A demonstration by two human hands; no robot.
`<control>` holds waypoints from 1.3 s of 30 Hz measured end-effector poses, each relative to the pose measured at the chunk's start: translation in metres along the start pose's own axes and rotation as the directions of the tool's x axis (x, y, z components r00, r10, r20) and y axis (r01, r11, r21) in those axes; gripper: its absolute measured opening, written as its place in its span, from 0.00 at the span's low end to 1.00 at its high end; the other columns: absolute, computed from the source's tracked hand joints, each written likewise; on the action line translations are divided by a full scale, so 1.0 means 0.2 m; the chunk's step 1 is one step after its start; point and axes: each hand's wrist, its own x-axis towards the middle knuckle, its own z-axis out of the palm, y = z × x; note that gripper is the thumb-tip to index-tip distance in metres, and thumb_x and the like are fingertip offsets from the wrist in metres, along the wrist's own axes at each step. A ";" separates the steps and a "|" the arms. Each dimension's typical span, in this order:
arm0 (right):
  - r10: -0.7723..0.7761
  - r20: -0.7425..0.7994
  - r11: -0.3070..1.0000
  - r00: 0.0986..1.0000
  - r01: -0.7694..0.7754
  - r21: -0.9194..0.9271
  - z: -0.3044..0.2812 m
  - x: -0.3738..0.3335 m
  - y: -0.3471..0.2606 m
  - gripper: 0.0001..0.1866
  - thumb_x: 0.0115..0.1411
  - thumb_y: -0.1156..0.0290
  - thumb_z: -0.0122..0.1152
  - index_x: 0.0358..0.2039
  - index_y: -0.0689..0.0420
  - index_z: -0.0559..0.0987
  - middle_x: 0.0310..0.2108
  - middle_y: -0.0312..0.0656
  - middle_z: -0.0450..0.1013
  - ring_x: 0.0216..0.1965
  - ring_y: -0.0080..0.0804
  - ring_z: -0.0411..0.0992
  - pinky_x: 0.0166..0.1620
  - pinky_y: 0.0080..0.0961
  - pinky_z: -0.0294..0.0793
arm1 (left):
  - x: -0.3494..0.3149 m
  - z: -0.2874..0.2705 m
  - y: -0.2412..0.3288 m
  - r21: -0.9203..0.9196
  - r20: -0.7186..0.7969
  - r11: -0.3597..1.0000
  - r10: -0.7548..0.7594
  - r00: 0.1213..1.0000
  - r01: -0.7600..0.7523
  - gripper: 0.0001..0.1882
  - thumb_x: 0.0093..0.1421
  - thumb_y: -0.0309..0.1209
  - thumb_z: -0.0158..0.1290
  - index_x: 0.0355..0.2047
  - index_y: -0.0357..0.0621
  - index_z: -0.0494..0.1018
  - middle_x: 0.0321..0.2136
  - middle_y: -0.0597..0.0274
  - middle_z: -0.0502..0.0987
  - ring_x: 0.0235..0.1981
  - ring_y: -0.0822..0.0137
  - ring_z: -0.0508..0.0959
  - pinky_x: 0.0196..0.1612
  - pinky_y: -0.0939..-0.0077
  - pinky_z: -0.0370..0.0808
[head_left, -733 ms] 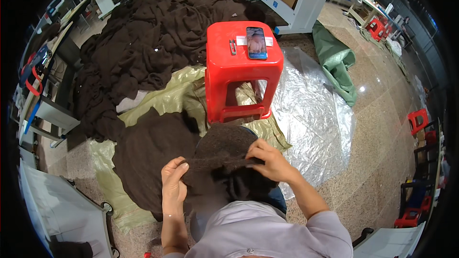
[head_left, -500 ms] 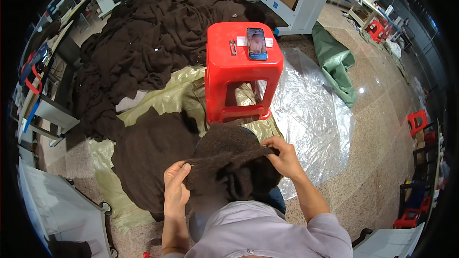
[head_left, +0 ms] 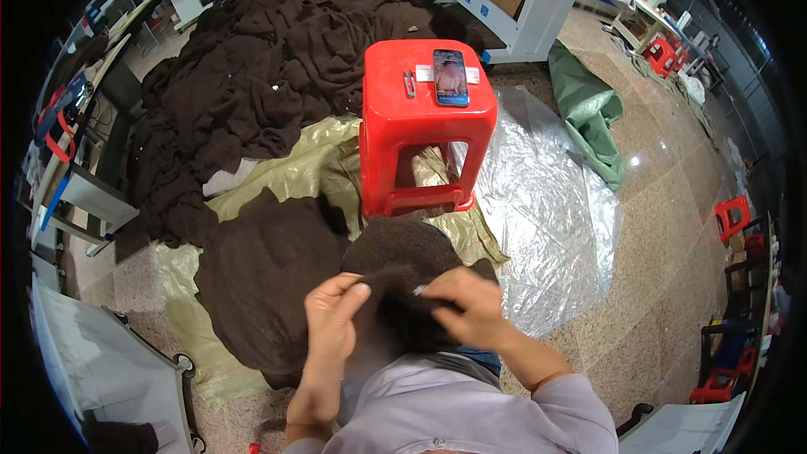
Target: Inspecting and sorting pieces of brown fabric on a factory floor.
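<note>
A dark brown knitted garment (head_left: 399,245) lies over my lap, its near part blurred by motion. My left hand (head_left: 332,313) pinches the garment's edge between thumb and fingers. On the other side, my right hand (head_left: 467,304) is closed on the same fabric, with a small pale spot, perhaps a label, at its fingertips. Just beyond my knees stands a red plastic stool (head_left: 424,122). On its seat are a phone (head_left: 450,77) with a lit screen and small metal thread snips (head_left: 409,84).
A big heap of brown knitwear (head_left: 277,59) covers the floor at the far left, and a smaller pile (head_left: 265,277) lies at my left on yellowish sheeting (head_left: 189,328). Clear plastic sheeting (head_left: 546,227) spreads to the right. A wheeled white cart (head_left: 126,370) stands near left.
Both hands have come closer together, the right one moving left and inward. The stretched garment edge between them has slackened and bunched.
</note>
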 end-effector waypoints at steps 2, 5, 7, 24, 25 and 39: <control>-0.143 -0.029 0.988 0.989 0.144 0.053 0.12 -0.03 -0.01 0.19 0.41 0.84 0.68 0.37 0.63 0.79 0.34 0.47 0.76 0.32 0.43 0.77 0.34 0.31 0.78 | -0.02 0.05 -0.04 -0.002 0.085 0.999 -0.038 0.996 0.038 0.08 0.57 0.16 0.55 0.39 0.31 0.77 0.33 0.61 0.80 0.34 0.74 0.78 0.42 0.81 0.74; -0.242 -0.055 0.969 0.969 0.244 0.030 0.19 -0.04 0.01 0.20 0.42 0.85 0.67 0.39 0.64 0.78 0.35 0.47 0.76 0.31 0.42 0.77 0.33 0.30 0.78 | -0.04 0.04 -0.08 -0.037 0.106 0.996 -0.078 0.991 0.083 0.07 0.58 0.17 0.56 0.38 0.31 0.77 0.32 0.60 0.81 0.33 0.74 0.78 0.41 0.82 0.74; -0.287 -0.061 0.958 0.956 0.288 -0.002 0.21 -0.04 0.03 0.20 0.42 0.85 0.67 0.40 0.64 0.78 0.35 0.47 0.75 0.31 0.41 0.77 0.32 0.30 0.78 | -0.05 0.03 -0.07 -0.129 0.129 0.985 -0.101 0.987 0.118 0.06 0.60 0.19 0.55 0.37 0.32 0.77 0.32 0.60 0.80 0.32 0.74 0.78 0.41 0.82 0.74; 0.023 0.135 0.984 0.991 -0.047 0.172 0.22 -0.01 0.07 0.21 0.43 0.88 0.62 0.40 0.62 0.78 0.36 0.45 0.73 0.34 0.39 0.75 0.36 0.27 0.76 | -0.03 -0.07 -0.12 0.198 0.129 0.956 0.193 0.973 -0.216 0.08 0.56 0.13 0.58 0.36 0.33 0.78 0.32 0.62 0.80 0.33 0.75 0.78 0.38 0.83 0.75; 0.022 0.134 0.984 0.991 -0.045 0.172 0.22 0.00 0.08 0.21 0.43 0.88 0.62 0.40 0.62 0.78 0.36 0.45 0.73 0.34 0.39 0.75 0.36 0.27 0.76 | -0.03 -0.09 -0.11 0.330 0.182 0.907 0.212 0.960 -0.263 0.09 0.54 0.12 0.59 0.35 0.34 0.78 0.32 0.62 0.80 0.32 0.75 0.78 0.37 0.83 0.75; 0.112 0.330 0.952 0.937 -0.197 0.236 0.25 -0.06 0.04 0.10 0.47 0.76 0.63 0.26 0.61 0.70 0.21 0.46 0.67 0.21 0.47 0.70 0.25 0.36 0.69 | -0.09 -0.04 -0.09 0.655 0.325 0.506 0.482 0.814 -0.561 0.06 0.53 0.12 0.57 0.29 0.33 0.75 0.25 0.57 0.79 0.26 0.70 0.78 0.31 0.80 0.74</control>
